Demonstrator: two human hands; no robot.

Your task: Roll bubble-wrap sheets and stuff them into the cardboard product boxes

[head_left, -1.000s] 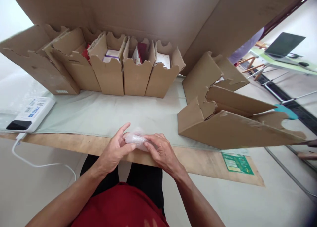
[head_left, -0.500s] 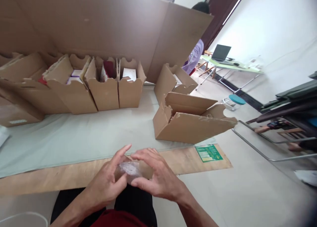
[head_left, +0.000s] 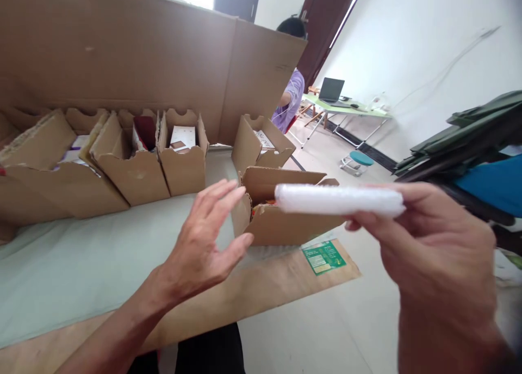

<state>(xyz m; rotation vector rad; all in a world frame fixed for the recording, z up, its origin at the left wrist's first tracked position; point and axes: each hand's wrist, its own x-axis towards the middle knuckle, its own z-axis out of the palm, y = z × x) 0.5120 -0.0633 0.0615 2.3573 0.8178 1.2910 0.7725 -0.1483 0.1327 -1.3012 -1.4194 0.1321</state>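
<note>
My right hand (head_left: 440, 249) pinches one end of a slim white bubble-wrapped packet (head_left: 338, 199) between thumb and fingers. The packet is held level above the floor and in front of a low cardboard box (head_left: 293, 227), partly covering it from view. What lies inside the wrapping cannot be seen. My left hand (head_left: 204, 238) is empty, its fingers stretched and the thumb apart, over the table's front part and just left of that box. Something red and orange shows inside the box.
Cardboard file boxes (head_left: 183, 170) holding small cartons line the cloth-covered table (head_left: 163, 232), and another box (head_left: 261, 143) stands behind the low one. A tall cardboard panel (head_left: 163, 53) rises behind. A person in a purple top (head_left: 289, 102) is beyond it; a blue stool (head_left: 361, 157) stands farther right.
My hands have come apart from over the table's front edge. The right one has risen to the right, now holding the white packet; the left has moved up slightly, opened. The view has shifted.
</note>
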